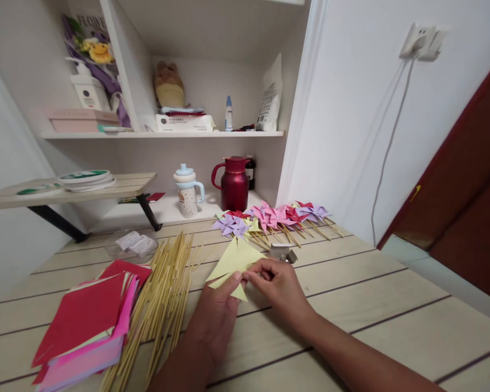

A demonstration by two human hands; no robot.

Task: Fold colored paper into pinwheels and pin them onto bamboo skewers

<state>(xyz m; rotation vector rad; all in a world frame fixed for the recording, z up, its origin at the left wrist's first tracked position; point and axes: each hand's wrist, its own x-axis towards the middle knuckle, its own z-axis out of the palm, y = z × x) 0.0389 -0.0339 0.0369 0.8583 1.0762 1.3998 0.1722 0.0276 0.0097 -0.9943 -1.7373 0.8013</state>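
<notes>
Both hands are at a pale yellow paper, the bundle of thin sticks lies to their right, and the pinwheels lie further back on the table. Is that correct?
Not quite: in the head view, the thin sticks lie to the left, not right. The left hand and right hand are indeed at the pale yellow paper, and the pinwheels lie further back on the table.

The pale-yellow slit sheet (237,253) was smooth, matt paper; the far red vacuum jug (234,188) shone glossy; the sticks (159,299) at left looked matt, wooden.
</notes>
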